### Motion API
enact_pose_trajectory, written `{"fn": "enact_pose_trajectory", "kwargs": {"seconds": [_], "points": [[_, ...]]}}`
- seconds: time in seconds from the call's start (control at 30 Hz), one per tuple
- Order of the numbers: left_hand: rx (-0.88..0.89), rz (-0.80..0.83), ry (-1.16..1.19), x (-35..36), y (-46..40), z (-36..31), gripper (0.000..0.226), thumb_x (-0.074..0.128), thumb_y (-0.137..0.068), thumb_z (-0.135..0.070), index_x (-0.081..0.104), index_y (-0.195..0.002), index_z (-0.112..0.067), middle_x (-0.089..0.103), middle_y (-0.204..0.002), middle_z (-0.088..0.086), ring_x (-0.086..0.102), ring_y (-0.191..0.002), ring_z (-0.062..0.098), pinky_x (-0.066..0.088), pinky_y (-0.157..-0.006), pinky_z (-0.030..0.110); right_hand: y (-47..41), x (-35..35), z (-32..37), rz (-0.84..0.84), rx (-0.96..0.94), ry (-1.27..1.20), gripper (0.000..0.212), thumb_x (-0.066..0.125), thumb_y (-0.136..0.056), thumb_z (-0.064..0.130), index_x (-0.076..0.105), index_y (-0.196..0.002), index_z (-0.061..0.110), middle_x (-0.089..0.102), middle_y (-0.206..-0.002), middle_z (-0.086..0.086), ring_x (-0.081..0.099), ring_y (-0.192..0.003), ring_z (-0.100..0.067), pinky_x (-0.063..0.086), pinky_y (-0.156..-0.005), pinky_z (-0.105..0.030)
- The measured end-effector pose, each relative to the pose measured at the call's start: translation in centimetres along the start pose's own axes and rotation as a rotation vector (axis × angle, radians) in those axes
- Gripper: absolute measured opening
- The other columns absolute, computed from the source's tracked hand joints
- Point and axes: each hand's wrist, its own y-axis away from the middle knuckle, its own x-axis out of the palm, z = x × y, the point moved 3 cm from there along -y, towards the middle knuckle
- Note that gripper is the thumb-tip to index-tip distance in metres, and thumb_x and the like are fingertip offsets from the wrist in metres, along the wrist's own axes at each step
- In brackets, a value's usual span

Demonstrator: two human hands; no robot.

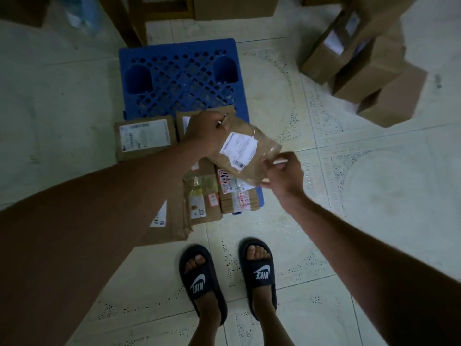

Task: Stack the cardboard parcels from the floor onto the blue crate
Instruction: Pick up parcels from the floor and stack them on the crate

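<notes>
Nearest, two feet in black slides (257, 273) on the pale tiled floor (374, 183). Just beyond them, a cluster of flat cardboard parcels: a large flat box (172, 221) partly under the left forearm, a taped parcel with a yellow label (202, 196), a small parcel with red stamps (239, 198), and farther back a box with a white label (144, 138). Hard to tell which of these rest on the crate's near edge and which on the floor; a strip of blue shows under the small one.

Above that cluster, held in the air between both hands, a brown padded parcel (243, 152) with a white shipping label, tilted. Left hand (207, 136) clasping its far upper end, fingers curled over the edge. Right hand (284, 173) pinching its near lower corner, fingers curled.

Step in hand, as judged: carrying one parcel over to the stack, not yet set down.

Beyond, the blue crate (182, 78), its lattice top mostly bare. Next move likely calls for levelling the parcel, lowering it flat onto bare lattice or squarely on a parcel already there, then letting go with both hands.

Farthest right, several upright brown boxes (361, 66), well apart from the crate, out of focus.
</notes>
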Motion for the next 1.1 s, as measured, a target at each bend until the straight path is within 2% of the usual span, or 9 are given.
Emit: {"fn": "enact_pose_trajectory", "kwargs": {"seconds": [0.13,0.23,0.3,0.43,0.53,0.67,0.8,0.93,1.1], "points": [[0.109,0.18,-0.071,2.5,-0.5,-1.0,0.024,0.054,-0.094,-0.03,0.069,-0.095,-0.011,0.065,-0.092,0.011,0.062,-0.096,0.026,0.05,-0.085,0.034,3.2,0.3,-4.2,0.037,0.116,-0.144,0.022,0.068,-0.088,0.014,0.047,-0.088,0.011,0.062,-0.087,-0.006,0.073,-0.074,-0.032,0.062,-0.066,-0.047],[0.168,0.295,-0.16,5.0,0.2,-1.4,0.029,0.054,-0.096,-0.026,0.069,-0.116,-0.013,0.069,-0.107,0.006,0.062,-0.105,0.021,0.044,-0.084,0.023,5.2,1.0,-6.8,0.03,0.258,-0.306,0.016,0.063,-0.09,0.006,0.05,-0.096,0.001,0.064,-0.079,-0.007,0.073,-0.08,-0.033,0.062,-0.066,-0.042],[0.177,0.346,-0.205,6.3,0.4,-0.9,0.031,0.055,-0.096,-0.025,0.065,-0.123,-0.013,0.068,-0.12,0.01,0.062,-0.112,0.024,0.042,-0.083,0.022,5.9,1.6,-8.1,0.036,0.317,-0.339,0.015,0.064,-0.09,0.009,0.051,-0.084,0.005,0.069,-0.078,-0.014,0.074,-0.074,-0.032,0.062,-0.065,-0.039],[0.184,0.386,-0.29,7.5,0.6,0.5,0.037,0.053,-0.096,-0.022,0.058,-0.132,-0.014,0.059,-0.135,0.009,0.056,-0.123,0.026,0.045,-0.1,0.033,5.7,2.3,-9.9,0.083,0.397,-0.326,0.022,0.062,-0.091,0.008,0.049,-0.078,-0.003,0.06,-0.072,-0.018,0.064,-0.062,-0.03,0.061,-0.058,-0.034],[0.204,0.349,-0.34,8.0,0.5,0.9,0.032,0.052,-0.095,-0.02,0.064,-0.125,-0.016,0.065,-0.125,0.011,0.06,-0.114,0.029,0.049,-0.096,0.039,4.6,2.1,-10.9,0.144,0.422,-0.246,0.015,0.061,-0.091,0.011,0.055,-0.086,-0.002,0.063,-0.08,-0.02,0.064,-0.063,-0.028,0.06,-0.055,-0.031],[0.156,0.307,-0.355,8.2,0.6,0.3,0.028,0.057,-0.09,-0.019,0.067,-0.116,-0.015,0.069,-0.113,0.011,0.064,-0.104,0.03,0.052,-0.088,0.044,3.1,0.8,-11.5,0.253,0.331,0.107,0.03,0.068,-0.085,0.04,0.063,-0.076,0.012,0.071,-0.08,-0.011,0.067,-0.064,-0.019,0.06,-0.07,-0.041],[0.107,0.22,-0.323,7.1,1.2,-1.4,0.007,0.053,-0.089,-0.015,0.056,-0.093,-0.01,0.057,-0.088,0.01,0.055,-0.085,0.023,0.043,-0.075,0.029,2.3,-1.4,-8.6,0.32,0.228,0.48,0.056,0.055,-0.073,0.072,0.057,-0.074,0.016,0.065,-0.078,-0.004,0.066,-0.075,-0.024,0.057,-0.069,-0.037],[0.072,0.173,-0.28,2.9,1.7,-4.9,0.015,0.044,-0.092,-0.016,0.05,-0.082,-0.007,0.056,-0.08,0.015,0.055,-0.077,0.028,0.038,-0.064,0.034,1.7,-6.5,-2.4,0.256,0.134,0.636,0.056,0.039,-0.092,0.062,0.05,-0.067,0.013,0.054,-0.067,0.001,0.054,-0.075,-0.022,0.039,-0.063,-0.029],[0.058,0.103,-0.241,-2.9,-0.6,-13.2,0.022,0.041,-0.097,-0.017,0.063,-0.093,-0.013,0.064,-0.108,0.023,0.062,-0.101,0.037,0.047,-0.082,0.041,-1.3,-14.0,7.6,0.116,0.028,0.545,0.055,0.036,-0.097,0.055,0.062,-0.107,0.008,0.066,-0.111,-0.009,0.06,-0.104,-0.027,0.04,-0.078,-0.029]]}}
